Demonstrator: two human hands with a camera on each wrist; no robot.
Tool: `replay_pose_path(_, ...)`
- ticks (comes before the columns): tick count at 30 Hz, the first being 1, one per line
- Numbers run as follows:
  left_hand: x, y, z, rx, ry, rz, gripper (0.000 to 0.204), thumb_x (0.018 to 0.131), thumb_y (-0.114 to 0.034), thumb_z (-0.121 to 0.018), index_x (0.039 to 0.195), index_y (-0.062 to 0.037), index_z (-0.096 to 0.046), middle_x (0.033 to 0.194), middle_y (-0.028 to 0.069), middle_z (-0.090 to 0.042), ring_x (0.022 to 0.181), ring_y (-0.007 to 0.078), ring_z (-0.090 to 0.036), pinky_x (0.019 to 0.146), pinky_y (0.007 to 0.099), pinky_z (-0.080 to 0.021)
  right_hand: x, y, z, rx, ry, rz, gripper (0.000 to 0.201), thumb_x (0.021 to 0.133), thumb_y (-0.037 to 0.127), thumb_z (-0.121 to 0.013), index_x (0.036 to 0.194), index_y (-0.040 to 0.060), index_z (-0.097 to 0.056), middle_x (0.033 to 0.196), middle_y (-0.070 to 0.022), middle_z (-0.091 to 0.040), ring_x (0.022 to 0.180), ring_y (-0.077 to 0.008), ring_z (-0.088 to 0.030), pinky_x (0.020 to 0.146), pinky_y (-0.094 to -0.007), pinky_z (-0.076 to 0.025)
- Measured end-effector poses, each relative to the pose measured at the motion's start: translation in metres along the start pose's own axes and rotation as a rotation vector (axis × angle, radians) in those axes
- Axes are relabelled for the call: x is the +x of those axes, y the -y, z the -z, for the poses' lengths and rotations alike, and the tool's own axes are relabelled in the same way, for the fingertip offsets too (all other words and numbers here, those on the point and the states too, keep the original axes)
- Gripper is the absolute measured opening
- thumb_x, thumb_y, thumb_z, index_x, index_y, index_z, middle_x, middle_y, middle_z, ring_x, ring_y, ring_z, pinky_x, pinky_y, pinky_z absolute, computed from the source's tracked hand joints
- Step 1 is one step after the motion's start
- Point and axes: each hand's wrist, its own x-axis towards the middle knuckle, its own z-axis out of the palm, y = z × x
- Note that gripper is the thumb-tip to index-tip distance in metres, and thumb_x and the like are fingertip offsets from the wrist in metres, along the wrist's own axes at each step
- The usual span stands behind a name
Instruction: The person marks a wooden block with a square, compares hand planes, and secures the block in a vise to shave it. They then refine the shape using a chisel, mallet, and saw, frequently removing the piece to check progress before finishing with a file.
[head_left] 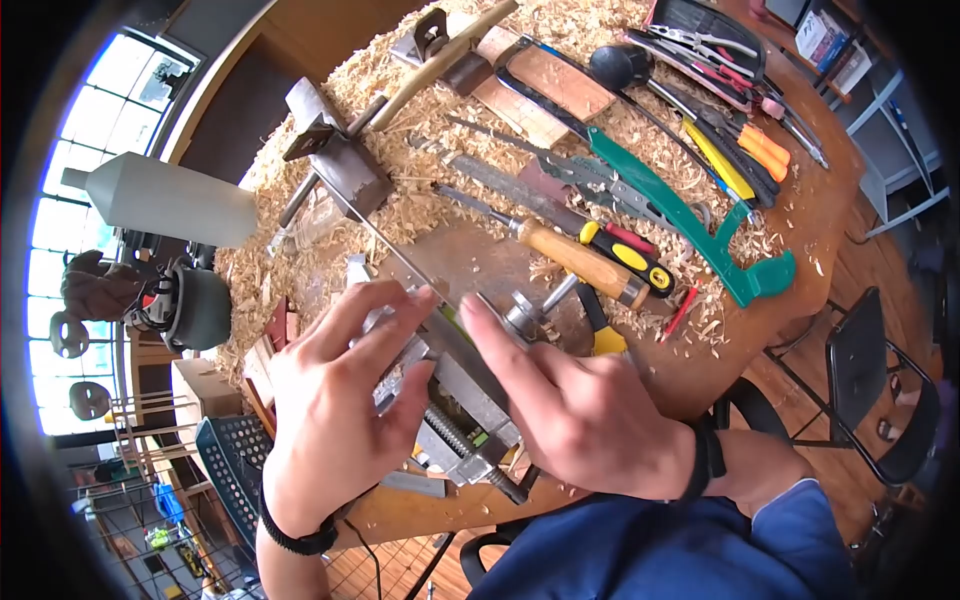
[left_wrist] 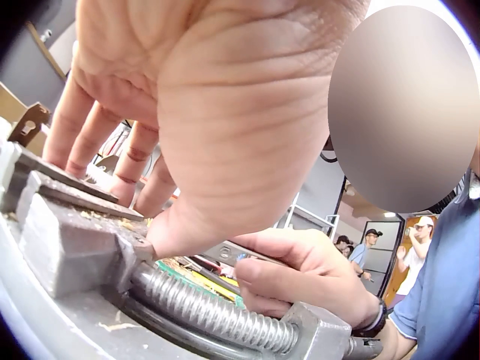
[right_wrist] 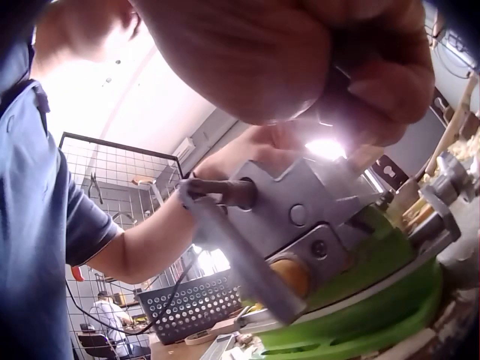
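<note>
A grey metal bench vise [head_left: 465, 385] with a threaded screw [left_wrist: 214, 311] and a green base [right_wrist: 360, 307] stands between both hands. My left hand [head_left: 335, 395] reaches over it from the left, fingers extended down the far side of the jaw, thumb resting on the near block [left_wrist: 75, 240]. A thin metal strip [head_left: 395, 248] runs from the left fingertips toward the far side. My right hand [head_left: 600, 420] grips a flat grey metal piece [left_wrist: 225, 251], its index finger stretched along it toward the vise. Most of that piece is hidden by the hand; I cannot tell its kind.
Wood shavings [head_left: 400, 150] cover the far table. A wooden-handled chisel [head_left: 580, 260], a green-handled saw [head_left: 690, 215], a yellow cutter [head_left: 718, 160] and a pliers tray [head_left: 705, 45] lie beyond the right hand. A plastic bottle [head_left: 175, 200] and a perforated basket [head_left: 235, 460] stand left.
</note>
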Motion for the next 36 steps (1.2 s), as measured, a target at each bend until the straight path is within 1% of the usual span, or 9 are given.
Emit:
replay_pose_path(10,-0.004,-0.002,-0.005,0.040,-0.034,-0.016,0.048,0.083,-0.004,-0.078,0.131,-0.0044,-0.076,0.117,0.0119,-0.068,0.087,0.0335,-0.074,0.075,0.0420,-0.060,0.013,0.011,-0.006,0.020,0.059,-0.105,0.079,0.088,-0.005,-0.064,0.162,-0.0147,-0.037,0.091,-0.0181,-0.071,0.063,-0.0262,-0.070,0.055,-0.0387,-0.058)
replay_pose_path(12,-0.005,-0.005,-0.006,-0.017,-0.032,0.063,0.050,0.079,-0.006,-0.078,0.129,-0.0032,-0.078,0.121,0.0167,-0.072,0.102,0.0380,-0.073,0.089,0.0449,-0.058,0.010,0.007,-0.012,-0.020,-0.054,-0.038,0.077,0.091,0.007,-0.063,0.161,-0.0166,-0.040,0.083,-0.0166,-0.068,0.054,-0.0179,-0.064,0.045,-0.0321,-0.054)
replay_pose_path(13,-0.006,-0.005,-0.007,-0.017,-0.039,0.080,0.050,0.079,-0.006,-0.078,0.129,-0.0032,-0.078,0.121,0.0167,-0.072,0.102,0.0380,-0.073,0.089,0.0449,-0.058,0.010,0.007,-0.011,0.000,-0.059,-0.042,0.077,0.091,0.006,-0.064,0.161,-0.0164,-0.040,0.083,-0.0159,-0.068,0.055,-0.0190,-0.065,0.046,-0.0330,-0.055)
replay_pose_path(14,-0.007,-0.005,-0.007,-0.016,-0.039,0.072,0.049,0.080,-0.006,-0.079,0.129,-0.0041,-0.078,0.121,0.0158,-0.072,0.100,0.0372,-0.074,0.087,0.0438,-0.059,0.013,0.006,-0.009,0.048,-0.079,-0.043,0.077,0.089,0.002,-0.064,0.161,-0.0155,-0.040,0.085,-0.0162,-0.069,0.058,-0.0219,-0.067,0.049,-0.0350,-0.056)
replay_pose_path(16,-0.008,-0.001,-0.007,0.038,-0.049,0.034,0.049,0.081,-0.007,-0.079,0.131,-0.0079,-0.078,0.121,0.0131,-0.072,0.094,0.0344,-0.075,0.081,0.0415,-0.060,0.016,0.015,0.005,0.176,0.045,-0.172,0.064,0.099,-0.009,-0.061,0.160,-0.0148,-0.042,0.108,-0.0321,-0.075,0.080,-0.0395,-0.078,0.069,-0.0450,-0.062)
replay_pose_path(19,-0.011,0.004,-0.008,-0.028,-0.045,0.046,0.051,0.083,-0.007,-0.078,0.133,-0.0110,-0.077,0.118,0.0112,-0.071,0.090,0.0323,-0.075,0.078,0.0428,-0.059,0.019,0.015,0.006,0.183,0.025,-0.154,0.057,0.103,-0.007,-0.058,0.158,-0.0159,-0.044,0.130,-0.0394,-0.069,0.086,-0.0433,-0.080,0.070,-0.0451,-0.061)
replay_pose_path(25,-0.013,0.008,-0.014,0.001,-0.078,0.046,0.047,0.083,-0.006,-0.078,0.129,-0.0028,-0.076,0.118,0.0116,-0.070,0.085,0.0326,-0.074,0.074,0.0444,-0.059,-0.011,0.028,0.021,0.018,0.051,-0.054,0.057,0.096,-0.014,-0.055,0.151,-0.0244,-0.044,0.132,-0.0417,-0.067,0.086,-0.0454,-0.080,0.067,-0.0432,-0.061)
replay_pose_path(29,-0.013,0.008,-0.014,0.048,-0.089,0.014,0.046,0.083,-0.006,-0.078,0.129,-0.0025,-0.077,0.117,0.0120,-0.070,0.085,0.0327,-0.074,0.073,0.0452,-0.058,-0.033,0.032,0.041,0.048,0.095,-0.083,0.057,0.097,-0.012,-0.055,0.152,-0.0238,-0.043,0.138,-0.0430,-0.063,0.085,-0.0443,-0.080,0.067,-0.0436,-0.062)
replay_pose_path(36,-0.011,0.014,-0.008,-0.039,-0.069,-0.017,0.045,0.085,-0.007,-0.078,0.129,-0.0031,-0.076,0.115,0.0119,-0.071,0.087,0.0343,-0.074,0.074,0.0455,-0.059,-0.033,0.034,0.038,0.035,0.092,-0.101,0.062,0.092,-0.012,-0.062,0.151,-0.0228,-0.046,0.129,-0.0386,-0.070,0.085,-0.0426,-0.080,0.071,-0.0454,-0.065)
